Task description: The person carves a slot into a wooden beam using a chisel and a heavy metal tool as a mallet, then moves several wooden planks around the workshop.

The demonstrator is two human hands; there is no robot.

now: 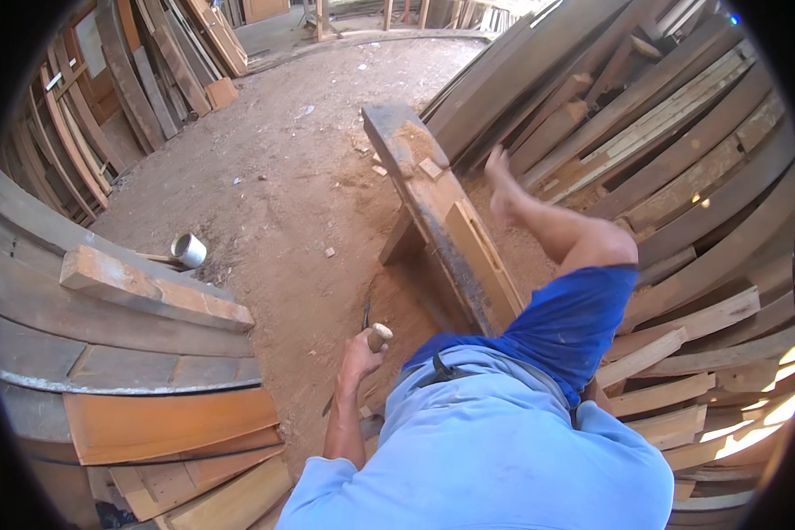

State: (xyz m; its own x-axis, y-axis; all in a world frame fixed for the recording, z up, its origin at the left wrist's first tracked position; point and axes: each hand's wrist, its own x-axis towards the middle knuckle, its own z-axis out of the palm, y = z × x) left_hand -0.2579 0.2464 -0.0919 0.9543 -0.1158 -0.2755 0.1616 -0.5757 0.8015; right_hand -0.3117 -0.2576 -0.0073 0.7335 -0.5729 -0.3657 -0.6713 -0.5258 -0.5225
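Left hand (359, 352) wrapped tight around wooden tool handle (379, 336), dark blade (366, 315) pointing at sawdust floor (283, 203), long wooden beam (442, 212) alongside, right hand's grip hidden from view.

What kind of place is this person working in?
Most likely a woodworking yard or carpenter's shed. Stacked planks lean all around, a heavy timber beam lies on a dirt floor strewn with sawdust, and the left hand grips a wooden-handled tool.
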